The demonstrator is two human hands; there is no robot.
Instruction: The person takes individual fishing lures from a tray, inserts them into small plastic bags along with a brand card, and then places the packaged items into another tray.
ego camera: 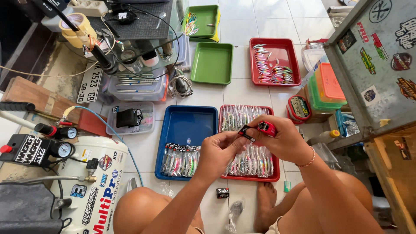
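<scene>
Left hand (219, 151): pinched a small black header card (246, 133). Right hand (284, 141): closed around a red stapler (267, 128) touching that card. Beneath: red tray (274, 175) of bagged lures beside a blue tray (190, 123). Beyond: an empty green tray (212, 63).

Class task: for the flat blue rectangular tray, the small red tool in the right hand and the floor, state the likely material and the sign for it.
Flat blue rectangular tray: probably moulded plastic, with a uniform glossy colour and rounded rim. Small red tool in the right hand: seemingly a shiny red plastic shell; any metal parts are hidden. Floor: glazed pale ceramic tiles, with visible grout lines and sheen.
</scene>
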